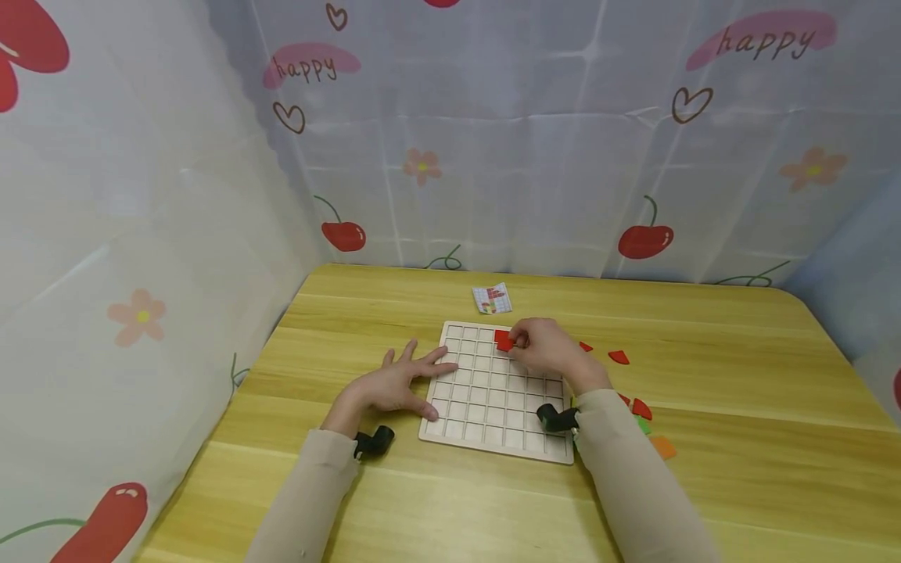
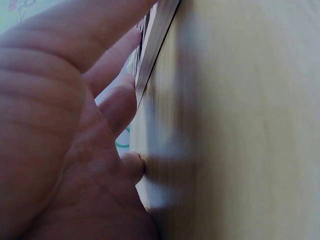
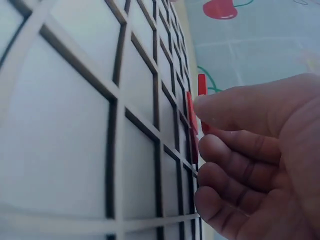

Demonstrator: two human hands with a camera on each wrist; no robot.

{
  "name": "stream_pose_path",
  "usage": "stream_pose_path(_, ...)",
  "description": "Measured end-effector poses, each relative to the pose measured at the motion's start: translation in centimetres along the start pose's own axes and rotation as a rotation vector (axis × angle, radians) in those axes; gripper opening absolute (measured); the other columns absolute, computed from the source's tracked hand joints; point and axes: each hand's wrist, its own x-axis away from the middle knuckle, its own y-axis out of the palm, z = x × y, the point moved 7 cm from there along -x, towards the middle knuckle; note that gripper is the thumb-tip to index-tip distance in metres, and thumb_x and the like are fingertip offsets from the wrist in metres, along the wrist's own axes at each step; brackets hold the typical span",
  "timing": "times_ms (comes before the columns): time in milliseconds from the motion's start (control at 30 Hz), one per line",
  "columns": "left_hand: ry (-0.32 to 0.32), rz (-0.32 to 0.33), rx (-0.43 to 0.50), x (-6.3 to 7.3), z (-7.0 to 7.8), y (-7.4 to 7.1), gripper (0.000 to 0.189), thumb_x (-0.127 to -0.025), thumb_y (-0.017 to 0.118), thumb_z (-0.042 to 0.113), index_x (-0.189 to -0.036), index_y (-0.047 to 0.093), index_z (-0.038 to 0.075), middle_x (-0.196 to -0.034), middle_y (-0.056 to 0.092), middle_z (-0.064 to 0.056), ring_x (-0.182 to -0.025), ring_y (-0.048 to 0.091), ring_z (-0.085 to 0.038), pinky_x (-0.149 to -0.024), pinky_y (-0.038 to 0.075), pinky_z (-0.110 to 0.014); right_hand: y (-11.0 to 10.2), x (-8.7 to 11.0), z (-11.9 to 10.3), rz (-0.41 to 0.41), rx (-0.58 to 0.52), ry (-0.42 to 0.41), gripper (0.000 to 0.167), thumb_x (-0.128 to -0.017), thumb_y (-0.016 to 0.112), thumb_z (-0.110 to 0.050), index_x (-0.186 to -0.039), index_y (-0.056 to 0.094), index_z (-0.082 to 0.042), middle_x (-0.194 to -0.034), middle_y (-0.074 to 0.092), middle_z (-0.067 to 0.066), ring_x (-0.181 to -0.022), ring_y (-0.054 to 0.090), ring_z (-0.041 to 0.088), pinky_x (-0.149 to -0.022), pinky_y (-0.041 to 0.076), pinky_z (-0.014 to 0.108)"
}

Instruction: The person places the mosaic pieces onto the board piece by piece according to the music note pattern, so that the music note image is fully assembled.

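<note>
A pale square board with a raised grid lies flat on the table. Spread fingers of my left hand rest on its left edge, the thumb at the near corner; the left wrist view shows the palm beside the board's side. Over the far edge, my right hand pinches a thin red tile between thumb and finger. Just left of these fingertips, red tiles sit in the far row of the grid; how many is partly hidden. The held tile's exact shape is hidden by the fingers.
Beyond the board lies a small printed card with a coloured grid picture. Loose tiles are scattered to the right: a red quarter-round tile, another red tile and an orange tile, partly behind the right sleeve. Printed curtains enclose the table.
</note>
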Motion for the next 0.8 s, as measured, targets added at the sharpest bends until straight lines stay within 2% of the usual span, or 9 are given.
stream_pose_path(500, 0.005, 0.013, 0.009, -0.09, -0.29, 0.07, 0.083, -0.082, 0.081, 0.048, -0.156, 0.043, 0.042, -0.173, 0.013, 0.013, -0.159, -0.016, -0.041, -0.121, -0.018, -0.067, 0.66, -0.36, -0.24, 0.008, 0.004, 0.025, 0.026, -0.091, 0.067, -0.014, -0.115, 0.071, -0.005, -0.108, 0.068, 0.009, -0.096, 0.059, 0.024, -0.09, 0.052, 0.043)
stream_pose_path(800, -0.004, 0.007, 0.009, 0.03, -0.04, 0.01, 0.083, -0.083, 0.081, 0.047, -0.156, 0.043, 0.041, -0.174, 0.012, 0.011, -0.159, -0.017, -0.04, -0.122, -0.018, -0.066, 0.52, -0.01, -0.4, 0.005, 0.01, 0.017, 0.022, -0.093, 0.071, -0.016, -0.113, 0.073, -0.006, -0.109, 0.068, 0.01, -0.098, 0.059, 0.025, -0.092, 0.052, 0.044)
